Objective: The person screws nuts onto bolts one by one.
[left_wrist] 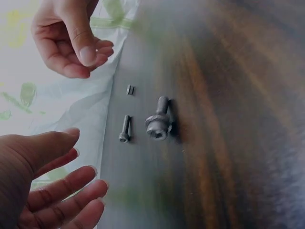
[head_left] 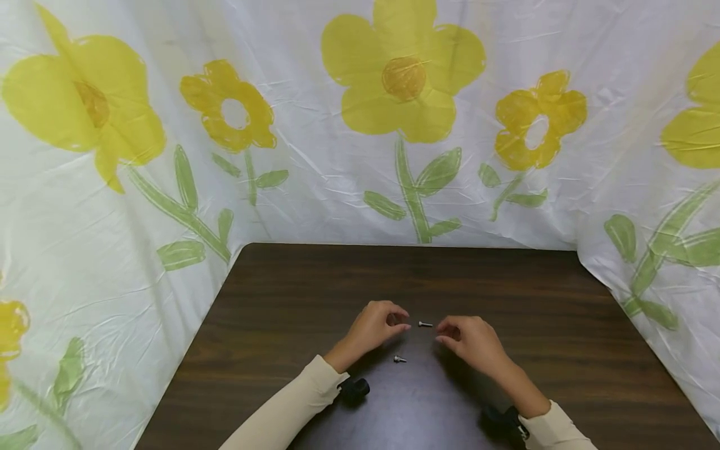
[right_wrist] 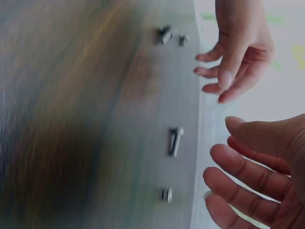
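In the head view a slim metal bolt [head_left: 425, 324] lies on the table between my two hands. Nearer to me lies a second bolt [head_left: 400, 359] with a ring-shaped piece around its shank, close to its socket head [left_wrist: 157, 130]. My left hand [head_left: 372, 326] hovers left of the slim bolt, fingers loosely bent, holding nothing. On the other side is my right hand [head_left: 475, 344], its relaxed fingers near the bolt's threaded end. Two thin round nut-like pieces [left_wrist: 130, 89] lie past that end in the left wrist view, hidden in the head view.
The dark wood-grain table [head_left: 337, 275] is surrounded by a white cloth [head_left: 315, 187] printed with yellow flowers. A small metal piece [right_wrist: 184, 40] shows near the left hand in the right wrist view. Black wrist cameras [head_left: 355, 389] sit at both cuffs.
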Demonstrator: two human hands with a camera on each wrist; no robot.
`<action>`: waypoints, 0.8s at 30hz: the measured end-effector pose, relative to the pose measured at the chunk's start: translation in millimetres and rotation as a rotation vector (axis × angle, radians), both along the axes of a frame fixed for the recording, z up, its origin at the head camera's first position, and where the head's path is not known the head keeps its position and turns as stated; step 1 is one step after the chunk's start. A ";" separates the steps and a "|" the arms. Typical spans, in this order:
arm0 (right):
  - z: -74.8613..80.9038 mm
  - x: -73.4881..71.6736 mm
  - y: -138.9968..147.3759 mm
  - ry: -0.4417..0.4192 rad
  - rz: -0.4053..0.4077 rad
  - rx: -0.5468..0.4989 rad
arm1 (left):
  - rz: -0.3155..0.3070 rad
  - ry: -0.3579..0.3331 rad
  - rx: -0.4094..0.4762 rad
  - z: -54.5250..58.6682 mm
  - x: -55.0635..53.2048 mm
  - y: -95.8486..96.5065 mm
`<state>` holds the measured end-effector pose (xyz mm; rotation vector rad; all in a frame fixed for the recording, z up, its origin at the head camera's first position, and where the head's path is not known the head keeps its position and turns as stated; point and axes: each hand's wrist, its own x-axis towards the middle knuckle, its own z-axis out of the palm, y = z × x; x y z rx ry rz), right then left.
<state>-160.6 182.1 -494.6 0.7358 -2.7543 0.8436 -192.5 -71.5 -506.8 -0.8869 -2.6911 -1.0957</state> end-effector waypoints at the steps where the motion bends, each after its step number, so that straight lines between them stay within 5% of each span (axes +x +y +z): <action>1: 0.2 -0.7 2.5 0.001 -0.012 0.002 | -0.004 -0.004 -0.002 0.1 -1.5 0.5; 10: -3.4 -14.2 20.4 -0.015 -0.103 0.029 | 0.015 -0.013 -0.072 -4.3 -10.9 6.3; 16: -9.4 -21.3 26.7 -0.105 -0.096 0.062 | 0.068 -0.009 -0.200 -6.3 -10.7 13.0; 24: -17.8 -32.9 25.9 -0.151 -0.110 0.106 | 0.079 -0.008 -0.255 -5.6 -16.3 23.2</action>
